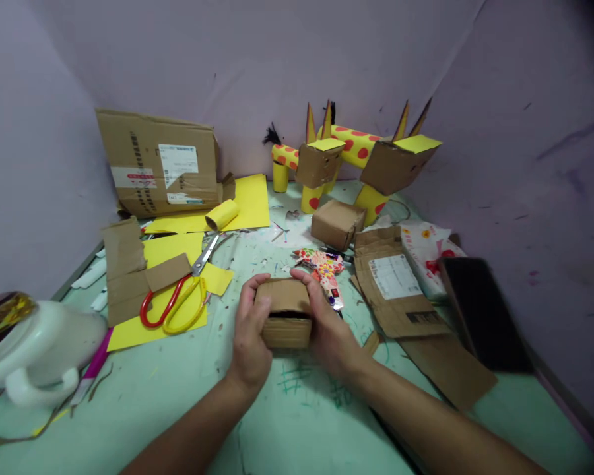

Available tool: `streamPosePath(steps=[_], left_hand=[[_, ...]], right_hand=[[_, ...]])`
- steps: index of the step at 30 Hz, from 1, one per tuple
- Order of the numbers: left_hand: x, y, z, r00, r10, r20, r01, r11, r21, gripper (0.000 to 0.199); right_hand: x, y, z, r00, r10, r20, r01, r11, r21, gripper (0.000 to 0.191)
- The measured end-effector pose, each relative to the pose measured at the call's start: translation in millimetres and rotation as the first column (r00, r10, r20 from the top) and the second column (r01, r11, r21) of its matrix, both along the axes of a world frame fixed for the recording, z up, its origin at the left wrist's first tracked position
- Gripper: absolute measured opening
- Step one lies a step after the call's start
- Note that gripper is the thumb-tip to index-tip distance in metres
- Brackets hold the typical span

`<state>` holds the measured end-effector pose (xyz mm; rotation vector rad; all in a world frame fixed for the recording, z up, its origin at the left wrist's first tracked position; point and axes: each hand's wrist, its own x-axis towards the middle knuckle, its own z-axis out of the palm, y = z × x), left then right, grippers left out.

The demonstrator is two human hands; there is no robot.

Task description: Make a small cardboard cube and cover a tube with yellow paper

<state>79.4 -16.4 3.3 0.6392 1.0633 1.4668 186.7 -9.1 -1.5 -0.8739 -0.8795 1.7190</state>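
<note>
The box point(287, 333) is just below the middle of the frame, between the left hand point(251, 336) and the right hand point(330, 330). Both hands are clamped on it, one on each side, with fingers reaching the top edges; a dark gap shows under its lid, facing the wearer. Just beyond the right hand lies the floral item point(324, 264). Farther up, the second box point(337, 223) sits near the foot of the large giraffe point(360, 146), with the small giraffe point(317, 165) to its left. To the left of the left hand, the scissors point(195, 280) lie open across yellow paper point(129, 333) and a cardboard piece point(168, 272). The yellow tube point(222, 214) is above them, near the big carton point(161, 161) at upper left. At right are the flattened cardboard point(400, 290) and the phone point(485, 313); the mug point(64, 333) is at lower left.
</note>
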Motion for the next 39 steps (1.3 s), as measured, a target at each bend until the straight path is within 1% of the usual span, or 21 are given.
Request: streamPosePath(steps=[1,3,7,9,11,15,18,20,23,25,28,32,35,39], left_hand=[[-0.9,3.0,-0.5,0.999,0.011,0.051,-0.010,1.000,-0.024,0.032],[-3.9,8.2,-2.2,0.994,0.050,0.096,-0.045,0.998,-0.047,0.028],[-10.3,12.5,-3.0,0.985,0.118,0.126,-0.111,0.992,-0.062,0.024],[-11.8,12.7,-0.2,0.983,0.125,0.136,-0.116,0.991,-0.073,0.023],[-11.9,13.1,3.9,0.981,0.120,0.150,-0.105,0.989,-0.105,0.026],[-9.6,15.1,7.9,0.979,0.126,0.160,-0.100,0.982,-0.160,0.027],[-7.9,14.9,5.0,0.987,0.116,0.115,-0.103,0.988,-0.111,0.026],[-6.9,13.4,2.3,0.992,0.093,0.083,-0.088,0.994,-0.062,0.027],[-5.4,10.9,-0.6,0.998,0.048,0.050,-0.047,0.999,-0.010,0.027],[-4.9,10.2,-1.9,0.998,0.039,0.039,-0.039,0.999,0.005,0.027],[-5.0,10.2,-2.9,0.998,0.047,0.032,-0.047,0.999,0.002,0.027],[-6.0,9.2,-1.1,0.999,0.028,0.027,-0.027,0.999,-0.020,0.029],[-6.7,7.0,1.8,0.999,0.021,0.025,-0.020,0.999,-0.034,0.034],[-7.1,5.3,2.4,0.999,-0.004,0.044,0.005,1.000,-0.024,0.043]], right_hand=[[-0.7,3.9,2.7,0.998,0.016,-0.062,-0.021,0.997,-0.073,0.055],[-1.8,9.8,9.4,0.990,0.031,-0.136,-0.050,0.989,-0.138,0.054],[-2.2,11.8,21.1,0.972,0.066,-0.226,-0.096,0.988,-0.123,0.050],[-1.8,11.1,22.5,0.962,0.094,-0.257,-0.127,0.986,-0.113,0.048],[-1.3,11.3,19.9,0.959,0.108,-0.264,-0.142,0.983,-0.113,0.047],[-0.1,13.1,5.8,0.971,0.081,-0.226,-0.108,0.989,-0.106,0.049],[0.1,12.9,-2.5,0.987,0.050,-0.156,-0.064,0.994,-0.087,0.053],[-0.4,12.2,-3.6,0.995,0.033,-0.099,-0.041,0.995,-0.087,0.048],[-2.0,11.8,-0.5,1.000,0.006,-0.019,-0.008,0.995,-0.101,0.036],[-3.0,12.1,1.6,1.000,-0.004,0.024,0.007,0.994,-0.112,0.034],[-3.6,13.1,2.2,0.998,-0.011,0.057,0.018,0.992,-0.123,0.039],[-0.8,13.2,2.0,0.999,0.010,0.045,-0.004,0.992,-0.129,0.049],[2.3,11.6,1.1,0.999,0.026,0.024,-0.023,0.994,-0.110,0.059],[1.9,9.5,-5.6,1.000,0.019,0.010,-0.018,0.998,-0.066,0.076]])
